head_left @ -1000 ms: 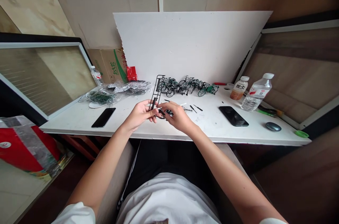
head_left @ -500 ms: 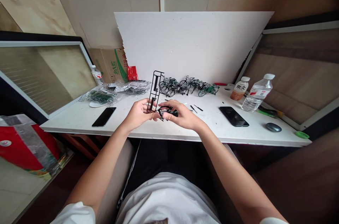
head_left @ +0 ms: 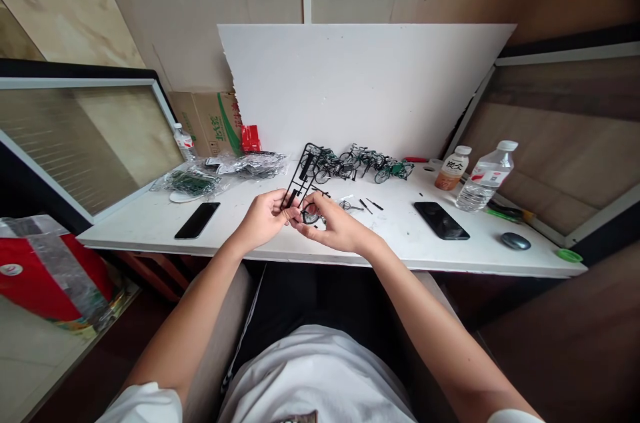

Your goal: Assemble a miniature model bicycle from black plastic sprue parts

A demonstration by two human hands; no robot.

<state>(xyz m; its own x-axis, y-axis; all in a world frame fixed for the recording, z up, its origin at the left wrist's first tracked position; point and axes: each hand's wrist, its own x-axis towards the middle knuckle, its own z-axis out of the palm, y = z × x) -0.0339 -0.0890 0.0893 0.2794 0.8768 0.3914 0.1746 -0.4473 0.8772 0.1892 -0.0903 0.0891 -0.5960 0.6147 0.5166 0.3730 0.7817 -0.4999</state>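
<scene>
My left hand is closed with its fingers pinching the lower end of a black plastic sprue, a flat parts frame that leans up and to the right. Close beside it, my right hand curls with thumb and fingers around a small black model bicycle wheel. The fingertips of both hands meet at the sprue's bottom, so what exactly touches there is partly hidden. Several assembled miniature bicycles in black and green stand behind the hands. Just right of my right hand lies a small wheel-like part.
Two thin black tools lie right of the hands. A phone is at left, another phone at right, near a mouse. Bottles stand at the right. Bagged parts lie at the back left. A white board stands behind.
The sprue has tilted to the right and come lower. My right hand has turned, with the wheel now showing between its fingers; the small part on the table beside it has come into sight.
</scene>
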